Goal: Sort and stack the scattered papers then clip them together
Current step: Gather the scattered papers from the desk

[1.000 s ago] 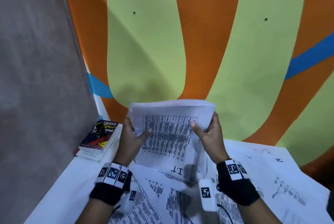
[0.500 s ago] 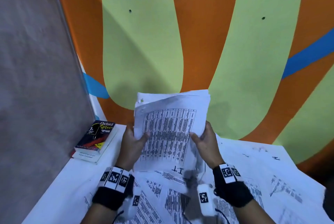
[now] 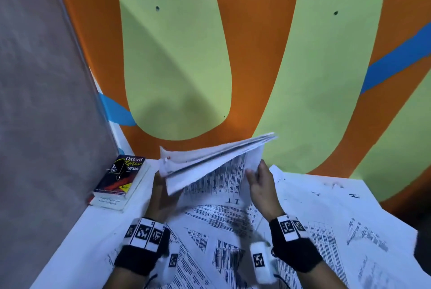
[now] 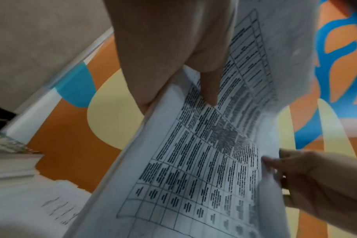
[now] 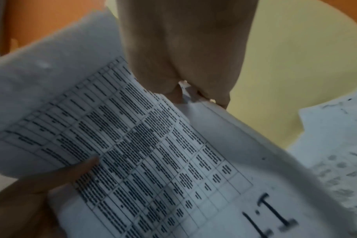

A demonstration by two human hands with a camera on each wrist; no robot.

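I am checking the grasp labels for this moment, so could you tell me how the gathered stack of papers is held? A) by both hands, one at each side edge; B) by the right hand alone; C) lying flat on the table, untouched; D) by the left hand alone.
A: the left hand grips the stack of papers at its left edge and the right hand pinches its right edge, above the table.
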